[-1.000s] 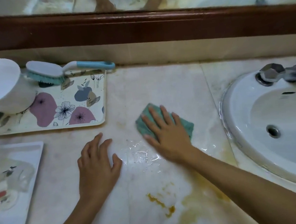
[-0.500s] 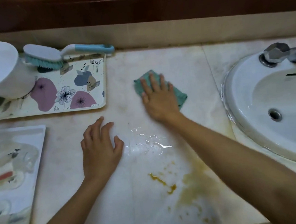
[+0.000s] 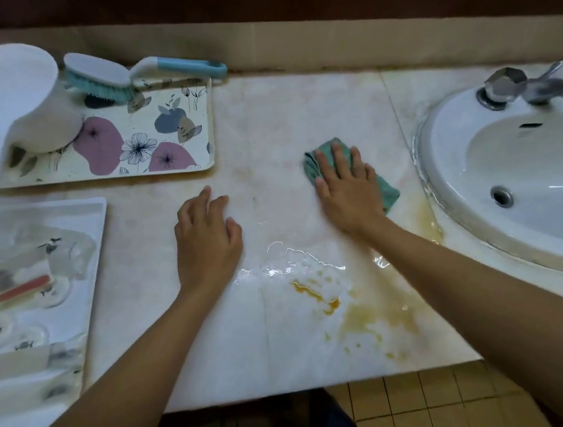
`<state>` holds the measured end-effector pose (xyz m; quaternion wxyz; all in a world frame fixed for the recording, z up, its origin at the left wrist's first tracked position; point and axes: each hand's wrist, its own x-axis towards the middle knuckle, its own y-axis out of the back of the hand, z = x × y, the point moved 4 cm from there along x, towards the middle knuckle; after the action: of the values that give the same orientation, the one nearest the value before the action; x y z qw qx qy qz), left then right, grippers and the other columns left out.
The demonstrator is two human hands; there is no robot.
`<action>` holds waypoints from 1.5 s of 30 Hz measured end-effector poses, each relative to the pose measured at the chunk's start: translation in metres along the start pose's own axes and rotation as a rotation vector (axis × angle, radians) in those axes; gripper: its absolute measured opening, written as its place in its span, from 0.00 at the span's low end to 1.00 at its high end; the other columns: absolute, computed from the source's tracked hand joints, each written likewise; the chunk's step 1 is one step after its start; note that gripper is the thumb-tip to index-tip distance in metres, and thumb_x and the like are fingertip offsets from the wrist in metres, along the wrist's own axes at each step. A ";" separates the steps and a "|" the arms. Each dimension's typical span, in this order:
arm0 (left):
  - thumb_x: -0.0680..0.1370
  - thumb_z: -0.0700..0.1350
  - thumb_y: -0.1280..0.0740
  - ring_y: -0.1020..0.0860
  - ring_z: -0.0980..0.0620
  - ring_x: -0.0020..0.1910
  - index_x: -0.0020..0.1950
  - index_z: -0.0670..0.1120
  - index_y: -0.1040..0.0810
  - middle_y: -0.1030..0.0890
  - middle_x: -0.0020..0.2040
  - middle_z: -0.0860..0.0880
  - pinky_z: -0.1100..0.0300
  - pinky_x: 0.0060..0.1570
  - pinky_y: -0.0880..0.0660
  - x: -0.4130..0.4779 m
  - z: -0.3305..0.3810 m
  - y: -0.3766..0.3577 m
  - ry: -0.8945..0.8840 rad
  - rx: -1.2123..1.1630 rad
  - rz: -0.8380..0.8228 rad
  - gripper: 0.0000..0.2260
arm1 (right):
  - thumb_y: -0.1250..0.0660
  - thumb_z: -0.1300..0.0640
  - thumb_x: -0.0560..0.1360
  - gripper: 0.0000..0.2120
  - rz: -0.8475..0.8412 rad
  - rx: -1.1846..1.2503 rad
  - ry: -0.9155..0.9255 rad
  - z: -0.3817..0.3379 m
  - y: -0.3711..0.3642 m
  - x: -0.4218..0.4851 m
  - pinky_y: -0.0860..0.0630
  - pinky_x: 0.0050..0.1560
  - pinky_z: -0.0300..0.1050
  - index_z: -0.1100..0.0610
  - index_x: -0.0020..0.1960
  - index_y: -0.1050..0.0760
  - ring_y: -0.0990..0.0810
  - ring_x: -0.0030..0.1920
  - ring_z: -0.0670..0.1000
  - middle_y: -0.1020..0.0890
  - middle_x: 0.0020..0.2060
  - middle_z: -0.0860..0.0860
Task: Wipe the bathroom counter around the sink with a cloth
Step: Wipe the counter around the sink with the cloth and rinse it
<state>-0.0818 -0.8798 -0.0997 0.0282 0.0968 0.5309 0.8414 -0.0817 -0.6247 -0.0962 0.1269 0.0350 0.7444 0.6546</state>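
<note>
A green cloth [image 3: 388, 192] lies on the pale marble counter [image 3: 281, 117], just left of the white sink [image 3: 466, 147]. My right hand [image 3: 348, 189] presses flat on the cloth with straight fingers and covers most of it. My left hand [image 3: 207, 241] rests on the bare counter to the left, fingers loosely bent, holding nothing. A puddle of water [image 3: 292, 264] and orange-yellow stains [image 3: 319, 295] spread on the counter between my forearms. More yellow staining [image 3: 426, 216] runs along the sink's rim.
A floral tray [image 3: 149, 140] at the back left carries a white scoop jug [image 3: 11, 101] and a teal scrub brush [image 3: 105, 78]. A white tray [image 3: 77, 215] with clear items sits at the left edge. A metal faucet [image 3: 515, 85] stands behind the basin. Tiled floor [image 3: 412, 404] shows below the counter's front edge.
My right hand has slid the cloth from the back middle of the counter to the right and nearer, toward the sink. My left hand has stayed in place.
</note>
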 end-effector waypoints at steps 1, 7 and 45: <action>0.77 0.44 0.38 0.35 0.42 0.69 0.67 0.45 0.25 0.31 0.73 0.45 0.46 0.64 0.35 0.000 0.000 0.001 0.003 -0.007 -0.001 0.18 | 0.57 0.44 0.82 0.26 -0.008 0.015 -0.009 -0.018 -0.002 -0.008 0.53 0.75 0.57 0.45 0.78 0.57 0.58 0.77 0.58 0.55 0.79 0.50; 0.78 0.43 0.39 0.35 0.43 0.71 0.69 0.46 0.26 0.32 0.75 0.46 0.48 0.67 0.36 -0.001 -0.008 0.002 -0.014 -0.056 -0.019 0.18 | 0.55 0.42 0.81 0.26 -0.046 -0.053 0.445 -0.069 -0.026 -0.118 0.49 0.73 0.56 0.43 0.78 0.51 0.52 0.78 0.57 0.49 0.78 0.48; 0.77 0.43 0.40 0.37 0.42 0.71 0.69 0.44 0.26 0.32 0.75 0.45 0.52 0.70 0.38 0.000 -0.006 0.001 -0.024 -0.071 -0.018 0.20 | 0.50 0.43 0.81 0.27 0.002 -0.018 0.395 -0.066 -0.039 -0.212 0.48 0.74 0.57 0.46 0.78 0.49 0.54 0.78 0.56 0.49 0.78 0.50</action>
<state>-0.0829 -0.8857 -0.1017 0.0455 0.1010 0.5014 0.8581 0.1120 -0.7398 -0.0966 -0.0219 -0.0943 0.7489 0.6555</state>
